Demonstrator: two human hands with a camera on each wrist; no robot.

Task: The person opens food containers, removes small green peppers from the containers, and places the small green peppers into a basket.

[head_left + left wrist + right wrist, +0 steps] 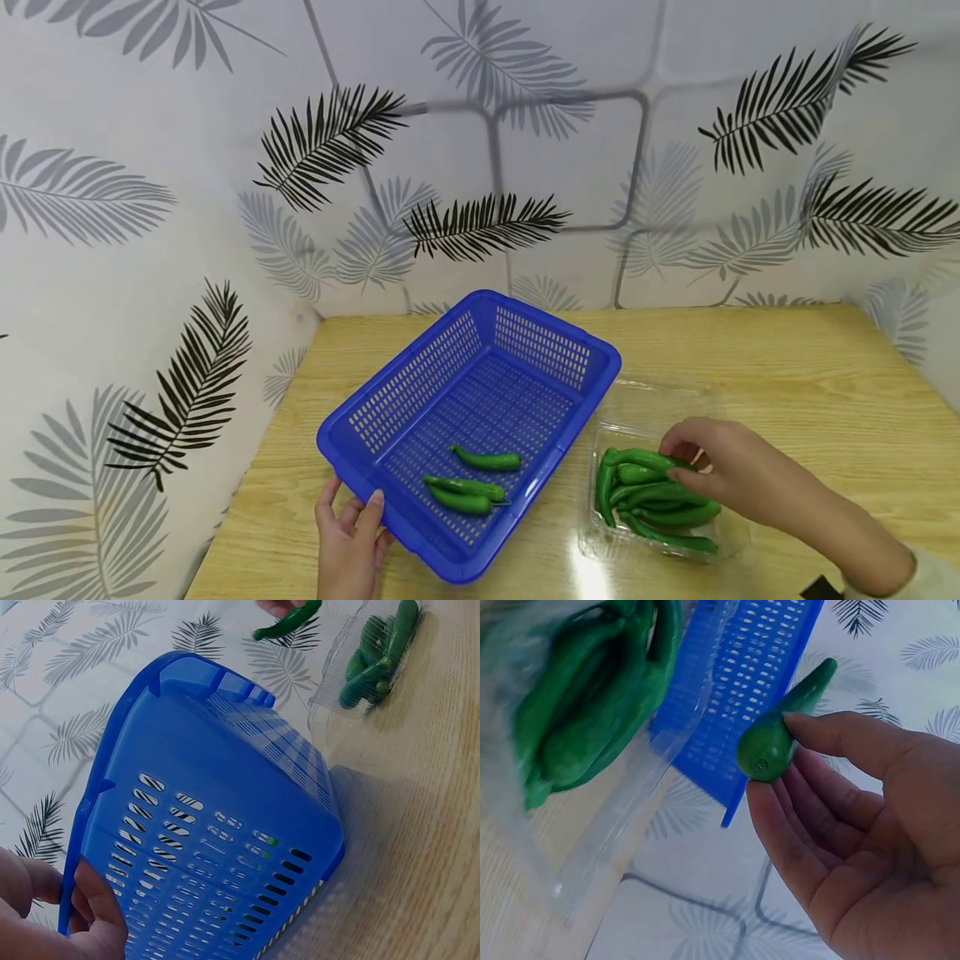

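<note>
In the head view my left hand [347, 537] grips the near left rim of a blue perforated plastic basket [517, 396], thumb on top and fingers below. Three green peppers [487, 461] lie on the basket's floor. To the right, my right hand [708, 468] is over a clear plastic box holding several green peppers [663, 496]. The right wrist view shows a single green pepper [769, 746] pinched between thumb and fingers, its rounded end toward the camera. That pepper [289, 622] appears raised above the box in the left wrist view.
Basket and box sit on a light wood-grain table [810, 392], the box close to the basket's right side. The clear lid [663, 400] lies folded back behind the box. A wall covering [570, 183] with leaf prints rises behind and to the left.
</note>
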